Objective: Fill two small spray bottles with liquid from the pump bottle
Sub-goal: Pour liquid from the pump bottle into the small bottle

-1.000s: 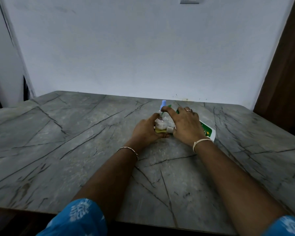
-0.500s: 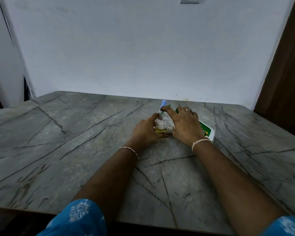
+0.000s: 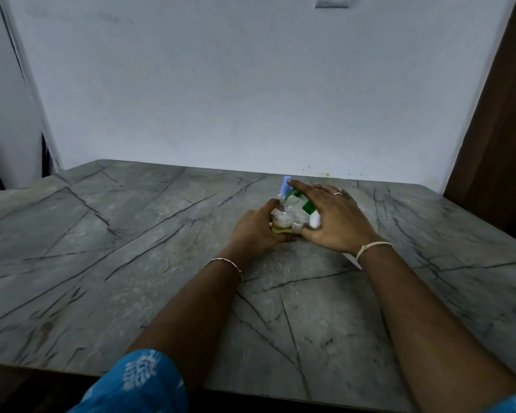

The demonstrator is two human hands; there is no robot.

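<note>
A small clear spray bottle (image 3: 281, 219) with yellow liquid in its bottom stands on the marble table (image 3: 131, 234). My left hand (image 3: 255, 229) grips it from the left. A blue spray top (image 3: 285, 186) rises right behind it; I cannot tell what it sits on. The white pump bottle (image 3: 315, 221) lies tilted towards the small bottle, its green pump head (image 3: 306, 205) near the small bottle's neck. My right hand (image 3: 335, 222) covers and holds the pump bottle, index finger stretched out to the pump's tip. Most of the pump bottle's body is hidden.
A pale wall rises straight behind the table's far edge. A dark wooden panel (image 3: 501, 138) stands at the right. A small whitish piece (image 3: 296, 226) lies beside the spray bottle's base.
My right hand has shifted slightly right and its fingers have spread, hiding the pump bottle's green label and baring the green pump head. The left hand has stayed put.
</note>
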